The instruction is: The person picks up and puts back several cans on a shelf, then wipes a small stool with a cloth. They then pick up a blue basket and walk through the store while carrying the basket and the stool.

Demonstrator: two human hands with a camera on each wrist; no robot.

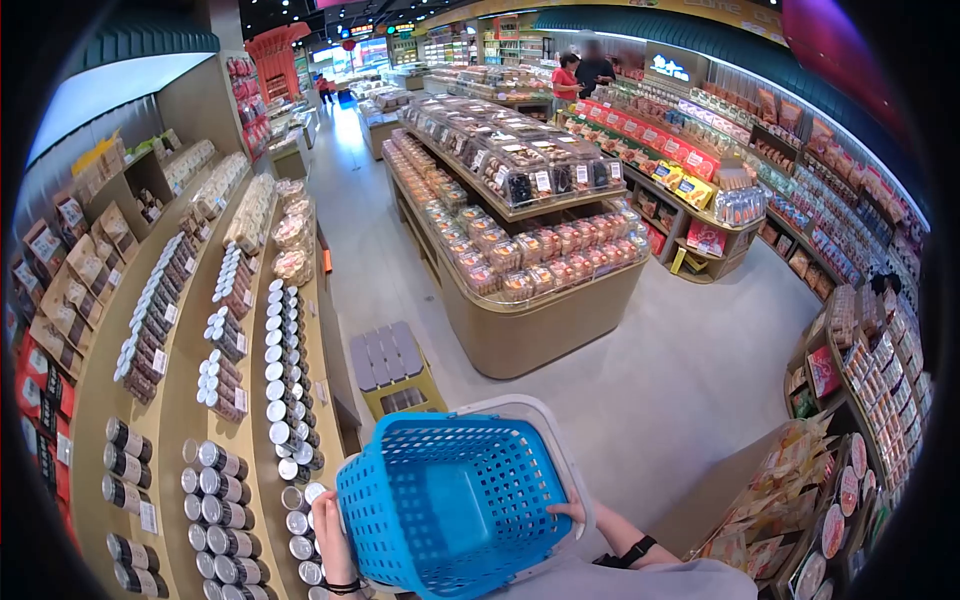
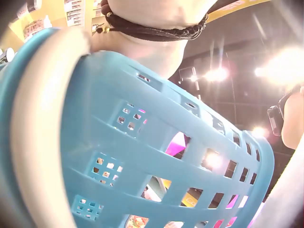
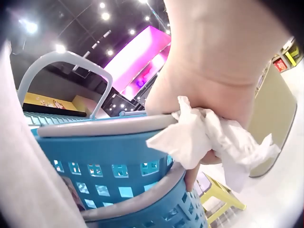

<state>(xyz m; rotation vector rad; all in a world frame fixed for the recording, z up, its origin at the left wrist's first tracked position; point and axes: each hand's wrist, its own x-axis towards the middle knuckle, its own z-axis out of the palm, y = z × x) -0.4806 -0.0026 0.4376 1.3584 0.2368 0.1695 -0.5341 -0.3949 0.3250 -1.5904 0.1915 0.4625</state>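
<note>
A blue plastic shopping basket (image 1: 362, 515) with holes in its walls is held in front of the body, its open top tipped towards the head camera. No goods show inside. My left hand (image 1: 331, 540) holds it at the left rim, the wrist wearing dark bands (image 2: 147, 32). On the opposite side my right hand (image 1: 574, 508) grips the rim, thumb over the edge. A crumpled white tissue (image 3: 187, 135) is bunched between that hand and the basket in the right wrist view. The pale handle (image 1: 548, 430) lies along the right and far sides of the rim.
Shelves of lidded jars (image 1: 278, 375) run close along the left. Ahead stands a display island (image 1: 545, 325) stacked with clear packs. A yellow step stool (image 1: 390, 365) with a grey top is beyond the basket. Bagged goods (image 1: 775, 490) stand at right; two people (image 1: 567, 78) are farther back.
</note>
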